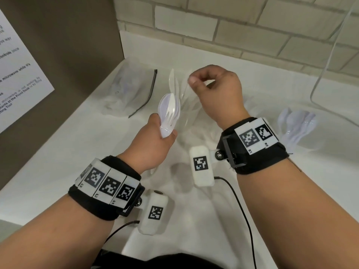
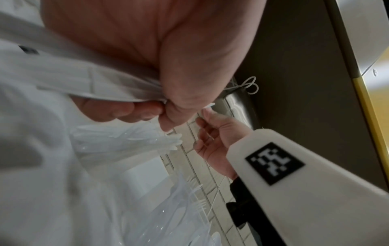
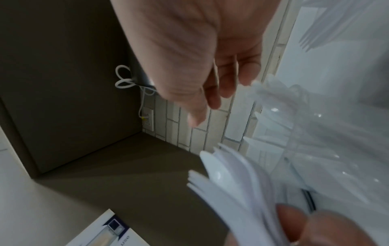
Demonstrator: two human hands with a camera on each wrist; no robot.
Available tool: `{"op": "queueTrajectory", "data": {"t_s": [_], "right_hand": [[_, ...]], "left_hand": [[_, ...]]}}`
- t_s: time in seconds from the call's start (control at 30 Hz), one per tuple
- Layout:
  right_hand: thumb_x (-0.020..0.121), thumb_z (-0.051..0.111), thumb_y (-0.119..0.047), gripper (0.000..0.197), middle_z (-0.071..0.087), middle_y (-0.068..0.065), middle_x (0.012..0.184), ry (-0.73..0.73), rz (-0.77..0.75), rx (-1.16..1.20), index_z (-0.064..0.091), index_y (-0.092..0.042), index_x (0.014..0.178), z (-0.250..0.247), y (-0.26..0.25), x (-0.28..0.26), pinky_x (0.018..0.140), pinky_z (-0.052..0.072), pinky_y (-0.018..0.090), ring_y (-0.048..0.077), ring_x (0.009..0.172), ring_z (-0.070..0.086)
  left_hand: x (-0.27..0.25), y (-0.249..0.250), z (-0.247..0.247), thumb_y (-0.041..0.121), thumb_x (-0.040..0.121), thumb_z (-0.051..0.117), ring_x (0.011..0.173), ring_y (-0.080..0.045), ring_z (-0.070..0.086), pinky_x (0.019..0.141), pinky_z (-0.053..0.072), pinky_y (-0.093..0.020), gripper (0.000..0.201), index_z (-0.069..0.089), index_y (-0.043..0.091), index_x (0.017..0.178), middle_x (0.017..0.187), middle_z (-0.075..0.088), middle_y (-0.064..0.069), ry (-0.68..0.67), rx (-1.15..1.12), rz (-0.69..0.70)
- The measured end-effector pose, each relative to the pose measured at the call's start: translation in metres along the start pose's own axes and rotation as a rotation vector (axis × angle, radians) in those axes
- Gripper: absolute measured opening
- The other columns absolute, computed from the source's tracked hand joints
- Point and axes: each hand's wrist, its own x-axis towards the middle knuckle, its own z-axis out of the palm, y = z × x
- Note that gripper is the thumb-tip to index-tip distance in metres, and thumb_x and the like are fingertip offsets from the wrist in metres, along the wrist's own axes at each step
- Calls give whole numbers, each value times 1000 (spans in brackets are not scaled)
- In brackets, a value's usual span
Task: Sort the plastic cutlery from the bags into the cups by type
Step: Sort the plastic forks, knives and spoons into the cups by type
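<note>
My left hand [image 1: 167,133] grips a bundle of white plastic cutlery [image 1: 170,111], spoons with a fork on top, bowls pointing up; the right wrist view shows the bundle [image 3: 231,183] from the side. My right hand [image 1: 196,82] hovers over a clear cup [image 1: 186,109] holding knives [image 1: 172,80]. Its thumb and forefinger pinch a thin white piece seen edge-on [image 3: 215,73], seemingly a knife. Another clear cup lying at the right [image 1: 297,131] holds spoons. The left wrist view shows forks in a cup [image 2: 168,141]. A zip bag [image 1: 132,94] with cutlery lies at the back left.
A brown appliance side [image 1: 68,65] with a paper notice [image 1: 21,74] walls off the left. A tiled wall [image 1: 242,26] stands behind the white counter [image 1: 58,162]. A white cable [image 1: 326,65] loops at the right. Black leads [image 1: 242,210] trail from the wrist cameras.
</note>
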Motion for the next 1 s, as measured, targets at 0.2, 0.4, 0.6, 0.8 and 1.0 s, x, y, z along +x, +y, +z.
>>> {"op": "queueTrajectory", "data": {"t_s": [0.2, 0.4, 0.6, 0.8, 1.0], "right_hand": [[78, 76, -31, 8, 52, -7, 103, -263, -90, -73, 71, -29, 84, 6, -5, -14, 78, 38, 12, -8, 72, 45], [77, 77, -30, 19, 49, -7, 106, -280, -138, -162, 73, -21, 94, 12, 1, -13, 80, 37, 10, -10, 75, 43], [86, 68, -27, 17, 47, -2, 117, -354, -150, -211, 74, -12, 91, 16, 2, -14, 86, 33, 11, -10, 78, 41], [92, 59, -23, 14, 59, -3, 95, -74, -133, -40, 61, -18, 79, 3, -10, -4, 68, 42, 15, 0, 67, 49], [95, 48, -25, 19, 55, -10, 67, 484, -242, 156, 44, -32, 77, -30, -17, 20, 65, 53, 43, 14, 66, 60]], "left_hand": [[2, 5, 2, 32, 95, 50, 63, -9, 51, 44, 34, -14, 23, 37, 17, 106, 78, 52, 4, -4, 19, 18], [3, 4, 0, 31, 95, 50, 60, -9, 49, 47, 30, -22, 23, 37, 15, 105, 74, 50, 4, 25, 51, 31], [4, 5, 0, 30, 95, 50, 59, -7, 49, 45, 28, -19, 22, 35, 15, 102, 73, 49, 6, 37, 78, 49], [-1, 0, 1, 31, 95, 50, 58, -11, 48, 47, 29, -23, 24, 37, 13, 99, 73, 49, 3, 22, 70, 21], [1, -9, -6, 33, 94, 52, 64, -14, 51, 52, 39, -27, 26, 38, 14, 105, 79, 50, 2, 49, 9, -52]]}}
